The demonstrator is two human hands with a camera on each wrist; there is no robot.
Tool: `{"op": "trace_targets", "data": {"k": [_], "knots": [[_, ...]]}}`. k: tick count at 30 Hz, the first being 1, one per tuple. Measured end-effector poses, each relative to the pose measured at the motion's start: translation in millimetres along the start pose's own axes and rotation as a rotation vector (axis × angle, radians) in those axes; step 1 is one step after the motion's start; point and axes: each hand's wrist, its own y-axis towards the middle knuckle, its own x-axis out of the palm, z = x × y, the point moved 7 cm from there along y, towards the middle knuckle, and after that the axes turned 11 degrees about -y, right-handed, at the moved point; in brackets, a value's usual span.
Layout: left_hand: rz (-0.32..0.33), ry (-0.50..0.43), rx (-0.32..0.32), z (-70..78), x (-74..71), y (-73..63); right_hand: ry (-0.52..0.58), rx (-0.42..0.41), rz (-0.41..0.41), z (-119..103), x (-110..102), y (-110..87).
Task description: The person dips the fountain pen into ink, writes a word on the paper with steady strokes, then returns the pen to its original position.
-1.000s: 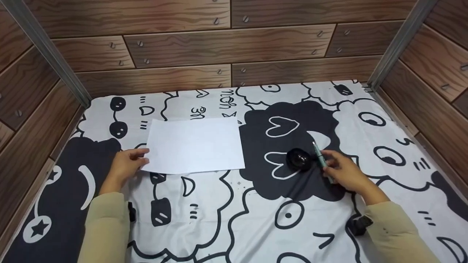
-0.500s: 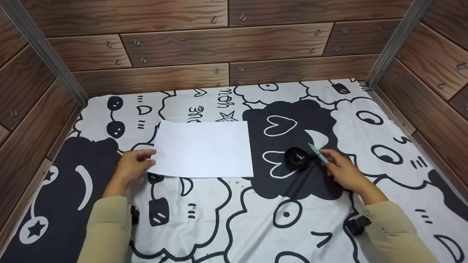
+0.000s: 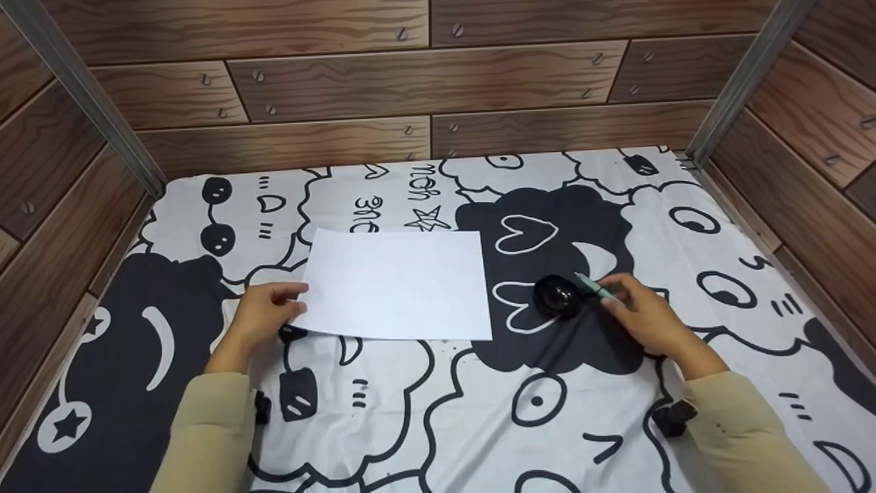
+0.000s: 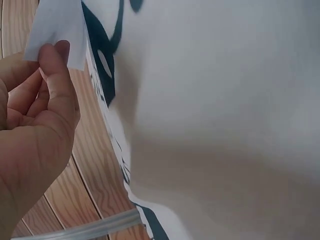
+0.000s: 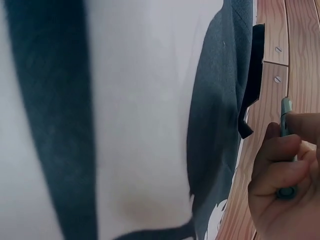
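Pen (image 5: 286,106) — partly behind right hand (image 5: 287,172); paper (image 4: 60,22) — cropped, left-wrist view

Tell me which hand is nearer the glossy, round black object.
Right. The right hand, holding a slim pale-green pen, is just right of the black object; the left hand, pinching the rectangular white paper sheet, is well left of it.

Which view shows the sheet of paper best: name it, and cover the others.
The head view: the sheet of paper shows almost whole, the left hand covering a little of its left edge. The left wrist view shows only the part at that hand; the right wrist view, none.
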Motion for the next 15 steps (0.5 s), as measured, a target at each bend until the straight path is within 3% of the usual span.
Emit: {"op": "trace_targets", "data": {"k": [15], "knots": [[0.004,-0.012,-0.018,7.5,15.5,-12.2,-0.067,-0.004,0.069,-4.1,-8.8,-0.3]]}}
